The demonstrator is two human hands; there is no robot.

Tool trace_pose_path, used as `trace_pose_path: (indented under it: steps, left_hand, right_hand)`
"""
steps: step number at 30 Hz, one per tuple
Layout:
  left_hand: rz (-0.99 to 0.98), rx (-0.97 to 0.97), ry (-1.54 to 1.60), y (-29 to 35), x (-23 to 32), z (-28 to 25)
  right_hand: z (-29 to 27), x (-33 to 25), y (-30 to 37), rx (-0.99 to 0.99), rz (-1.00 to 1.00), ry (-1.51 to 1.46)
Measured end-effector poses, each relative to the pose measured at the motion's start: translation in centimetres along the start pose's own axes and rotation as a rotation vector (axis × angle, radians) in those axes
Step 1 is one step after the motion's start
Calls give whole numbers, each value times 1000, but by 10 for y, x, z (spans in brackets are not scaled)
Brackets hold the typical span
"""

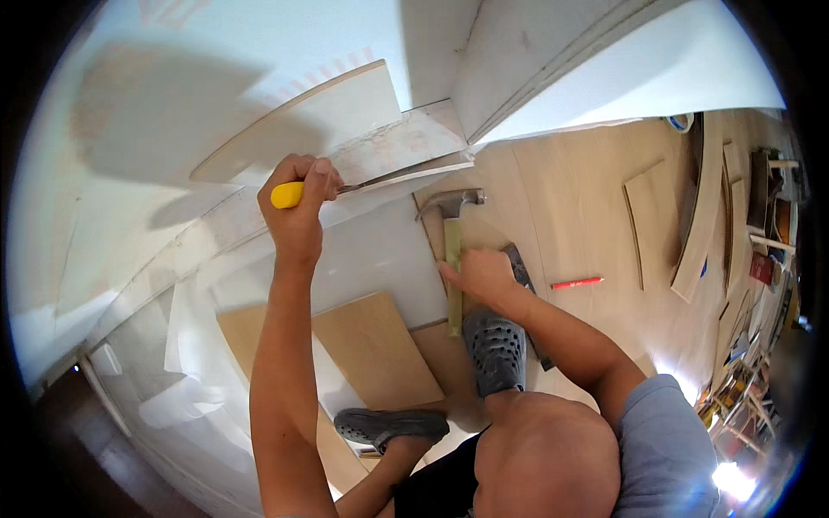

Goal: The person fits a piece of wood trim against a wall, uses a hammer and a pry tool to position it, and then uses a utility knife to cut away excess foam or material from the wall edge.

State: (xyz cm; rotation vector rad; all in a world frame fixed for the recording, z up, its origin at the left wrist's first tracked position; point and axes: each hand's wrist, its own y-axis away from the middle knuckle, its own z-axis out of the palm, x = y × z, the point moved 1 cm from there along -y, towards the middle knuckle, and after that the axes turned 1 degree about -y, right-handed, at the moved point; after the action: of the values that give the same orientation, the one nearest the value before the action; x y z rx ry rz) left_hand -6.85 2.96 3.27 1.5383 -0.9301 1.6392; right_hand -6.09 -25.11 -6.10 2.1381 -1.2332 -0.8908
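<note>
A white wall (pixel 337 30) rises beyond the hammer's head, and a wood floor (pixel 553 190) spreads to the hammer's right. The hammer (pixel 453 259) has its claw toward the wall and its green handle running back toward the person. Left of the hammer and nearer the wall, the left hand (pixel 298 207) has its grip closed around the yellow handle of a tool (pixel 287 195), whose thin metal blade points right along a pale strip at the wall's base. The right hand (pixel 484 278) is at the hammer's handle, thumb across it; its fingers are hidden, so how tightly that grip closes I cannot tell. A pale board (pixel 302 125) leans on the wall, beyond and left of the hammer. A wood plank (pixel 378 350) lies left of the hammer, a red pencil (pixel 577 283) to its right.
</note>
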Motion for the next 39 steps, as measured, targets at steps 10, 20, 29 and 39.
trace_pose_path:
  steps: [10, 20, 29, 39]
  left_hand:
    - [-78, -278, -111, -7, -10, -9]
    - [-149, -144, -131, -8, -19, -4]
    - [125, 602, -75, 29, -48, 35]
    - [73, 327, -156, -5, -58, 33]
  right_hand:
    - [-5, 1, -1, -41, 34, -14]
    - [-78, -63, 24, 326, -258, -314]
    - [-123, -184, -35, 640, -1091, -787]
    - [-158, -192, -59, 275, -1140, -867]
